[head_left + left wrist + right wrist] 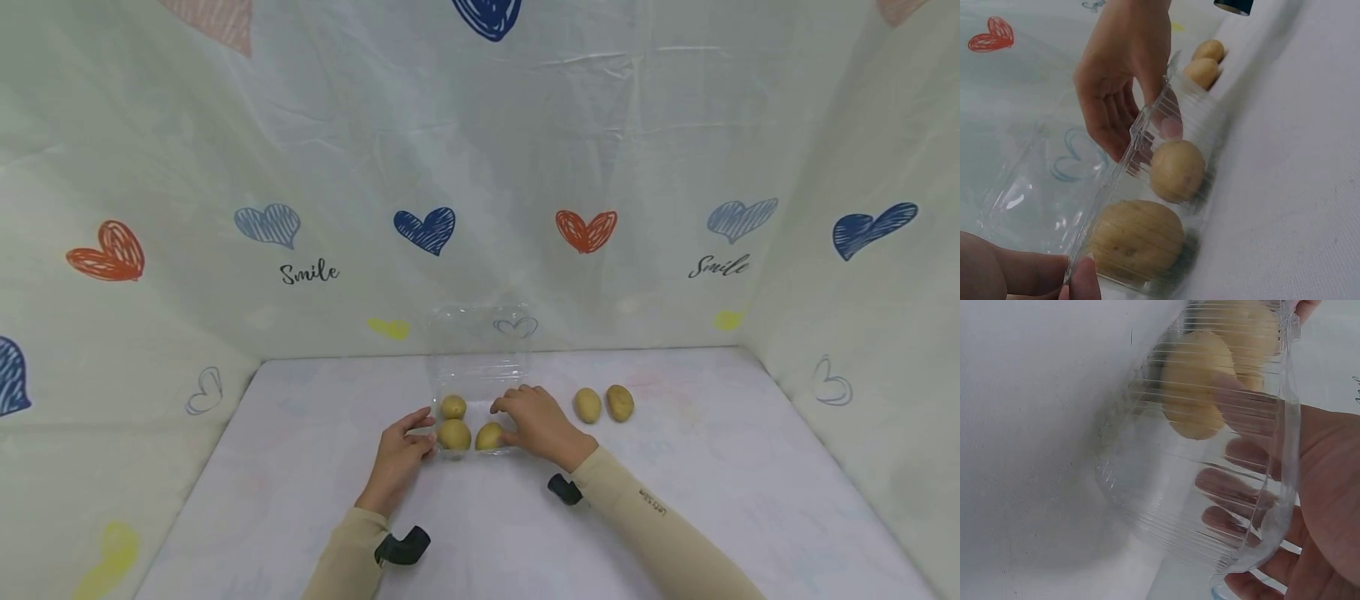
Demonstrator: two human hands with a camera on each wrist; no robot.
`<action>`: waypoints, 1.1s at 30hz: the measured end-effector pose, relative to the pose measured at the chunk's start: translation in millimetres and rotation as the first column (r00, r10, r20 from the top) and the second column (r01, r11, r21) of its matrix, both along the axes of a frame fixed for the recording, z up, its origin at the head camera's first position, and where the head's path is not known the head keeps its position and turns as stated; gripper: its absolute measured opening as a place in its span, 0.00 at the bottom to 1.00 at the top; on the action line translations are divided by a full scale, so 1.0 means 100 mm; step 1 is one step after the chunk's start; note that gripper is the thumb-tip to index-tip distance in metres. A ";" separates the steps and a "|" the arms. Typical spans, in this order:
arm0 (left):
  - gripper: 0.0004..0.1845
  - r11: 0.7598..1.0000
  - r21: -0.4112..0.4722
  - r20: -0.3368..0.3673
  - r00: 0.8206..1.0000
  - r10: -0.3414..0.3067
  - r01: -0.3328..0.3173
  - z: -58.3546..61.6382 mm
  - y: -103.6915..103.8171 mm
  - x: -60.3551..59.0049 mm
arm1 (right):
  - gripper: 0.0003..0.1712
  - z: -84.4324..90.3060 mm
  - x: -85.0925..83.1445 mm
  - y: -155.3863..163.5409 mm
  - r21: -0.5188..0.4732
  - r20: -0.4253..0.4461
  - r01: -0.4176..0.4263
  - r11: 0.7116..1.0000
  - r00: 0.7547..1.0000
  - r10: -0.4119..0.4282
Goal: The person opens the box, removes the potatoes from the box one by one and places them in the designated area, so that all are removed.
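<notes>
A clear plastic clamshell box (480, 342) stands on the white table (300, 500), its lid raised at the back. Three potatoes lie in its tray: one at the back left (453, 407), one at the front left (453, 434), one at the front middle (489, 436). My left hand (401, 454) pinches the tray's left rim (1079, 265) between thumb and finger, next to the big potato (1137, 237). My right hand (536, 425) reaches over the right rim. Its fingers (1235, 481) show through the ribbed wall (1166, 506) inside the tray, one beside a potato (1197, 381).
Two more potatoes (587, 405) (619, 402) lie on the table just right of the box, also seen in the left wrist view (1204, 72). A heart-printed cloth backdrop (480, 167) closes the back and both sides.
</notes>
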State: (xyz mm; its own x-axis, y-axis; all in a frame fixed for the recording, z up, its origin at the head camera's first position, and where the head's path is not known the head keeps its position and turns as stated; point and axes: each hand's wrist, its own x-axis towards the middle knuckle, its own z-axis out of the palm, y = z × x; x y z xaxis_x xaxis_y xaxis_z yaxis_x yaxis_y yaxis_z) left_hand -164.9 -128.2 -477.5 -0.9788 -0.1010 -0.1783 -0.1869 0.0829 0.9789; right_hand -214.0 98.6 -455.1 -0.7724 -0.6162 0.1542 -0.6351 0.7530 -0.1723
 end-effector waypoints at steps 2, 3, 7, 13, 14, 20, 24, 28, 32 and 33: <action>0.25 1.000 0.003 0.002 1.000 0.002 -0.002 0.00 0.00 0.00 | 0.24 -0.01 -0.01 0.00 -0.006 -0.003 -0.004 1.000 1.000 0.004; 0.25 1.000 0.002 0.000 1.000 0.000 0.000 0.00 0.00 0.00 | 0.24 -0.02 -0.01 0.00 -0.008 -0.004 -0.006 1.000 1.000 0.006; 0.25 1.000 0.001 -0.004 1.000 -0.004 0.004 0.01 0.00 0.00 | 0.23 -0.01 -0.01 0.00 -0.026 -0.004 -0.015 1.000 1.000 0.015; 0.25 1.000 0.004 0.010 1.000 0.000 0.000 0.02 0.00 0.00 | 0.19 -0.01 -0.01 0.01 -0.035 -0.013 -0.024 0.999 1.000 0.024; 0.25 1.000 0.004 0.010 1.000 0.001 -0.001 0.02 0.00 0.00 | 0.17 -0.01 -0.01 0.01 -0.035 -0.012 -0.028 0.999 1.000 0.027; 0.25 1.000 0.006 0.003 1.000 0.001 -0.001 0.03 0.01 0.01 | 0.13 0.03 0.02 0.00 -0.033 0.034 -0.053 0.998 0.998 0.054; 0.25 1.000 0.003 -0.003 1.000 -0.001 0.001 0.03 0.01 0.02 | 0.13 0.06 0.04 -0.01 -0.026 0.057 -0.063 0.998 0.996 0.064; 0.25 1.000 -0.005 -0.003 1.000 -0.005 0.005 0.02 0.01 0.02 | 0.16 0.05 0.02 -0.01 -0.003 0.050 -0.075 0.997 0.996 0.075; 0.25 1.000 -0.009 0.000 1.000 -0.004 0.004 0.03 0.01 0.02 | 0.21 0.03 -0.02 -0.02 0.007 0.036 -0.091 0.996 0.995 0.090; 0.25 1.000 -0.008 0.001 1.000 -0.004 0.004 0.03 0.01 0.02 | 0.22 0.03 -0.03 -0.02 0.008 0.033 -0.095 0.995 0.995 0.095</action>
State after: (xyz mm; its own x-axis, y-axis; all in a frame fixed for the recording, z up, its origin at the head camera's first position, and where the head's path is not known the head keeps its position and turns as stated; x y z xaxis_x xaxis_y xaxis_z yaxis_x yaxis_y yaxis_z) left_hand -162.9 -127.6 -474.7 -0.9790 -0.0990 -0.1781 -0.1872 0.0914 0.9781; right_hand -216.6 96.3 -451.7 -0.7151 -0.6881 0.1233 -0.6977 0.6915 -0.1873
